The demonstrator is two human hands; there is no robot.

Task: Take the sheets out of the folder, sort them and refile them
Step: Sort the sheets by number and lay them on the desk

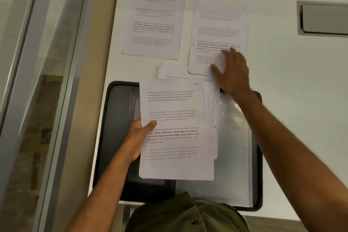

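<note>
Shirt: olive green fabric (188, 214), matte, at 6 o'clock, nearest the camera.
Folder: black, rounded corners (114, 137), lying open on the desk; right half holds a glossy clear plastic sleeve (235, 147) that catches glare.
Held stack: printed white sheets (175, 137), thin, matte, fanned to the right; top sheet marked "10" at its upper right corner. Held over the middle of the folder.
Left hand: (137, 137) at 9 o'clock of the stack, thumb on top, fingers under; it pinches the stack's left edge.
Loose sheet: (169, 72) peeks out past the stack's far edge, mostly covered.
Right hand: (229, 69) at 1 o'clock of the stack, fingers straight and slightly spread, laid flat on the near corner of the right pile; motion-blurred.
Right pile: sheets (218, 34), near left corner clipped.
Left pile: sheets (154, 22) at 11 o'clock, well apart from right pile, staggered.
Desk: white, smooth (282, 62); open room at 3 o'clock; far edge cut in a curve.
Obstacles: grey metal grommet hatch (323, 19) at 2 o'clock; glass partition (37, 62) along the left.
</note>
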